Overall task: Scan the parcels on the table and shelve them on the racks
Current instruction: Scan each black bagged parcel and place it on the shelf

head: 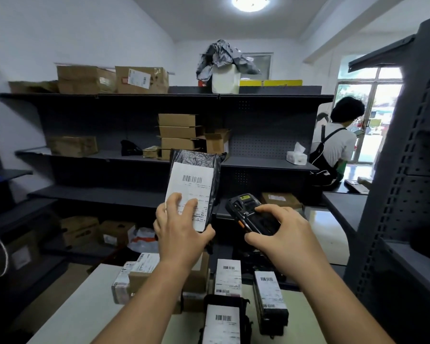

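While L hand (179, 227) grips black parcel (193, 175), R hand (286, 235) grips scanner (246, 212)

The plastic parcel (199, 157) is black, and its white label (196, 192) carries black barcode stripes. The scanner (241, 207) is black with an orange side stripe. The racks (134, 98) are dark grey.

The pale table (85, 306) carries labelled parcels (227, 279) (boxes, black bags) clustered together.

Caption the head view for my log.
Left hand holds a black labelled parcel up; right hand grips a handheld scanner beside it.
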Demonstrator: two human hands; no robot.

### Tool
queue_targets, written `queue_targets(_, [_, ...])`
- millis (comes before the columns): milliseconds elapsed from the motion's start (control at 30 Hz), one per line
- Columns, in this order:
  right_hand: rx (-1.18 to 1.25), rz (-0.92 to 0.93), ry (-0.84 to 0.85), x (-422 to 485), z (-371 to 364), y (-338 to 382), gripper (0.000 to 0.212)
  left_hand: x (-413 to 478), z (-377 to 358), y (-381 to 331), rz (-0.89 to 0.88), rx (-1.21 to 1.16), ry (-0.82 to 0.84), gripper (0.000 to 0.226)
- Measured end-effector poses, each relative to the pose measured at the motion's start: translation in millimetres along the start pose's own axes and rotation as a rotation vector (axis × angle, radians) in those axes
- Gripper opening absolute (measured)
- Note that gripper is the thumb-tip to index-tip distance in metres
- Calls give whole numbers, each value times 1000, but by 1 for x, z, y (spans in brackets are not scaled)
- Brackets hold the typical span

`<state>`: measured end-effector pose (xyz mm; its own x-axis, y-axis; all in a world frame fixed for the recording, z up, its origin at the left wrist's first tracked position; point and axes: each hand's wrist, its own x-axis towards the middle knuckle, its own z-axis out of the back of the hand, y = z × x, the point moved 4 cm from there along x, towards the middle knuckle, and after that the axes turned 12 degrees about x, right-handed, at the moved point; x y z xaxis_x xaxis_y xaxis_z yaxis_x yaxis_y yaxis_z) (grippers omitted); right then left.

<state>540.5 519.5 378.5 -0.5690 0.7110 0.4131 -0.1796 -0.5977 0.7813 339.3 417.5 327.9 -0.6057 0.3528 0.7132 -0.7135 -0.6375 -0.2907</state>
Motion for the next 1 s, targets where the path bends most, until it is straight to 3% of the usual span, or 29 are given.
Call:
queue_targets(533, [39,-110,20,-3,25,-2,48,37,-31,-34,-137,-40,-19,62])
queue_targets(1000, [36,-93,141,-17,32,1,50,25,-16,-21,-105,49,-56,61])
